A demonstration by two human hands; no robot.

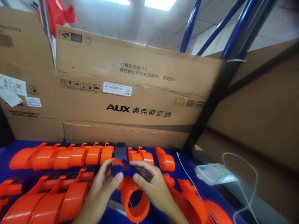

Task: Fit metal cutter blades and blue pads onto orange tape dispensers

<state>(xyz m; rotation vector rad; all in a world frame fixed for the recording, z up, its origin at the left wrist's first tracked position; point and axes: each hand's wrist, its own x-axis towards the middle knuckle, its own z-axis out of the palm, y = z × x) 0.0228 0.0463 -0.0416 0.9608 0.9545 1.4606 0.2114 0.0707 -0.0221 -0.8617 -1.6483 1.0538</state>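
Both hands meet low in the middle of the view over a blue surface (182, 168). My left hand (102, 183) and my right hand (151, 183) pinch a small dark blue part (123, 169) between thumbs and fingers. That part sits on top of an orange plastic shell with a round opening (135, 199), which both hands hold up. Rows of similar orange shells (70, 155) lie behind and to the left of the hands, and a few more orange shells (191, 199) lie to the right.
A large cardboard box printed AUX (130, 93) stands upright behind the rows. Blue shelf posts (233, 37) rise at the right. A white packet (215, 174) and a white cable (249, 174) lie at the right edge. A phone (120, 152) stands among the shells.
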